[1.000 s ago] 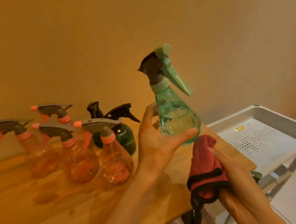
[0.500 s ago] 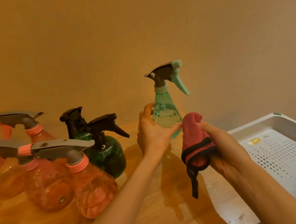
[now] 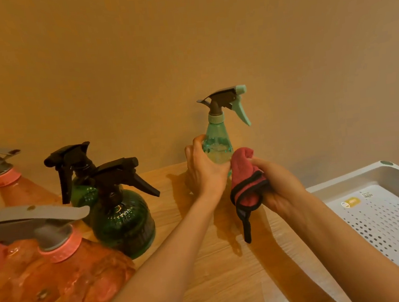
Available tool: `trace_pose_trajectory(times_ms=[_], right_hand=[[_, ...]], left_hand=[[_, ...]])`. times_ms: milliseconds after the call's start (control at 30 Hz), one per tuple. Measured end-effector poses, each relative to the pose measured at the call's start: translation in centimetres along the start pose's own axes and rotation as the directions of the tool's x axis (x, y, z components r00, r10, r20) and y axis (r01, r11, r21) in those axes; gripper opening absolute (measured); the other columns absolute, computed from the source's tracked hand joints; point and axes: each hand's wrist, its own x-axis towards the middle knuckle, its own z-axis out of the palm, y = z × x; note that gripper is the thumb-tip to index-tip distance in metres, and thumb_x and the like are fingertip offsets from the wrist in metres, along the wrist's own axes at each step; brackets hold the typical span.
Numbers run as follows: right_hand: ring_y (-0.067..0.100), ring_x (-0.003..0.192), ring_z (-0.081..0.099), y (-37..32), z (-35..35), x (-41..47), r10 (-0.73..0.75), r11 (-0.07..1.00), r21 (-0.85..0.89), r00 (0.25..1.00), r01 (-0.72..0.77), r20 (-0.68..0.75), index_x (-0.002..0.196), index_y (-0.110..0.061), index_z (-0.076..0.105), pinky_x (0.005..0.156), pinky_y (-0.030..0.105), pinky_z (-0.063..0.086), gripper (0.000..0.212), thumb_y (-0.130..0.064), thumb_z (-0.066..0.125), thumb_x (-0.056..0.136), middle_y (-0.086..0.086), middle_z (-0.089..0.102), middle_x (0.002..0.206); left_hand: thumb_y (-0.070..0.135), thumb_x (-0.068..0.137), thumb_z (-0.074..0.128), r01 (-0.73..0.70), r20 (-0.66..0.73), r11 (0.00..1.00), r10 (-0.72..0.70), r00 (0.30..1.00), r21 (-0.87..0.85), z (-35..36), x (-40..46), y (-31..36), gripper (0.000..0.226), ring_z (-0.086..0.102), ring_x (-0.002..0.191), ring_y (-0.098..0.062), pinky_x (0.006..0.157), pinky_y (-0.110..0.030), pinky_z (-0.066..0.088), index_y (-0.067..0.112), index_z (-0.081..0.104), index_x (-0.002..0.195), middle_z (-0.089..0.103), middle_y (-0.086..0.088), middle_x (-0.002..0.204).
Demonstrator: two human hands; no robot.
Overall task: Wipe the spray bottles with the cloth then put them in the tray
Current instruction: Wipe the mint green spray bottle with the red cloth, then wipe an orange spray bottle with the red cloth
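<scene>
Head view: my two hands work over a wooden table (image 3: 206,273), against a plain wall.
Left hand (image 3: 205,170): fingers curled round the lower body of the teal bottle (image 3: 219,146), thumb on the near side; the bottle is upright, trigger pointing right.
Bottle base: hidden behind my hands; I cannot tell whether it rests on the table.
Right hand (image 3: 278,186): fingers closed on the bunched red cloth (image 3: 244,178), pinching it against the palm.
Cloth contact: its upper fold touches the bottle's right side; a black-edged corner hangs down.
Tray (image 3: 344,182): white, perforated floor, at the table's right edge, just beside my right forearm.
Green bottles (image 3: 121,215): two, black triggers, upright, left of my left arm.
Pink bottles (image 3: 65,270): grouped at far left, nearest the camera.
</scene>
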Motion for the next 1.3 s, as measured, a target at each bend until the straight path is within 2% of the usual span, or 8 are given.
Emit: trace_pose_trajectory(times_ms=[133, 333, 567, 733, 933, 1133, 1267, 1300], right_hand=[[0.018, 0.064, 0.059, 0.0, -0.2, 1.8, 0.032, 0.999, -0.001, 0.999, -0.032, -0.02, 0.103, -0.004, 0.06, 0.045, 0.022, 0.052, 0.009, -0.011, 0.054, 0.1, 0.01, 0.061, 0.076], [0.019, 0.068, 0.06, 0.2, 0.0, 2.9, 0.061, 0.998, 0.003, 0.998, -0.061, -0.007, 0.097, -0.003, 0.06, 0.059, 0.029, 0.053, 0.009, -0.01, 0.055, 0.1, 0.011, 0.062, 0.08], [0.018, 0.066, 0.059, 0.1, 0.7, 2.4, 0.079, 0.996, 0.039, 0.997, -0.078, -0.022, 0.092, -0.004, 0.057, 0.056, 0.029, 0.053, 0.011, -0.01, 0.054, 0.1, 0.011, 0.06, 0.079], [0.016, 0.06, 0.058, -0.1, 0.2, 1.6, 0.099, 0.992, 0.083, 0.993, -0.094, -0.057, 0.094, -0.006, 0.056, 0.042, 0.023, 0.05, 0.009, -0.013, 0.057, 0.099, 0.009, 0.059, 0.075], [0.015, 0.054, 0.057, -0.3, -0.6, -1.9, 0.12, 0.967, 0.23, 0.992, -0.108, -0.039, 0.091, -0.004, 0.056, 0.038, 0.023, 0.05, 0.017, -0.015, 0.053, 0.103, 0.009, 0.06, 0.061], [0.019, 0.061, 0.067, 1.0, -1.0, -6.1, 0.11, 0.926, 0.356, 0.991, -0.129, 0.073, 0.116, 0.001, 0.06, 0.047, 0.028, 0.058, 0.024, -0.017, 0.055, 0.101, 0.014, 0.067, 0.08], [0.02, 0.054, 0.068, 2.5, 0.4, -10.8, 0.109, 0.919, 0.361, 0.982, -0.157, 0.151, 0.086, 0.008, 0.072, 0.051, 0.029, 0.059, 0.023, -0.011, 0.07, 0.073, 0.016, 0.068, 0.075], [0.021, 0.055, 0.068, 3.0, 0.7, -11.9, 0.119, 0.911, 0.378, 0.983, -0.164, 0.14, 0.084, 0.007, 0.072, 0.053, 0.029, 0.059, 0.021, -0.013, 0.068, 0.077, 0.017, 0.069, 0.075]], left_hand=[[0.036, 0.071, 0.092, 0.019, -0.011, 1.0, -0.019, 1.0, 0.015, 0.7, 0.7, -0.1, 0.075, 0.054, 0.12, -0.02, 0.08, -0.023, 0.033, 0.023, 0.052, 0.133, 0.051, 0.0, 0.128], [0.042, 0.078, 0.086, 0.034, -0.005, 0.994, -0.034, 0.999, 0.101, 0.6, 0.8, -0.3, 0.076, 0.055, 0.121, -0.025, 0.077, -0.029, 0.035, 0.025, 0.045, 0.139, 0.047, -0.002, 0.134], [0.048, 0.078, 0.084, 0.029, 0.002, 0.99, -0.029, 1.0, 0.137, 0.4, 1.0, -0.5, 0.081, 0.056, 0.121, -0.03, 0.08, -0.038, 0.042, 0.023, 0.041, 0.142, 0.047, -0.005, 0.137], [0.048, 0.082, 0.081, 0.041, 0.101, 0.984, -0.059, 0.993, 0.173, -0.6, 0.7, -0.2, 0.113, 0.031, 0.148, -0.028, 0.11, -0.045, 0.037, 0.017, 0.008, 0.162, 0.023, -0.007, 0.164], [0.041, 0.091, 0.073, 0.1, 0.211, 0.969, -0.149, 0.966, 0.227, -3.1, -1.6, 1.2, 0.111, 0.029, 0.149, -0.033, 0.112, -0.047, 0.037, 0.014, -0.007, 0.162, 0.01, -0.012, 0.165], [0.037, 0.093, 0.071, -0.004, 0.353, 0.991, -0.045, 0.934, 0.136, -7.4, -6.0, 3.5, 0.094, 0.03, 0.148, -0.023, 0.115, -0.04, 0.033, 0.022, 0.011, 0.163, 0.024, -0.004, 0.162], [0.036, 0.093, 0.072, -0.053, 0.397, 0.995, 0.016, 0.918, 0.081, -10.9, -9.3, 3.7, 0.081, 0.035, 0.146, -0.017, 0.117, -0.037, 0.032, 0.025, 0.026, 0.159, 0.034, 0.002, 0.16], [0.035, 0.093, 0.071, -0.066, 0.407, 0.995, 0.03, 0.913, 0.075, -11.9, -10.0, 3.5, 0.077, 0.036, 0.144, -0.015, 0.116, -0.035, 0.032, 0.026, 0.03, 0.158, 0.038, 0.003, 0.158]])
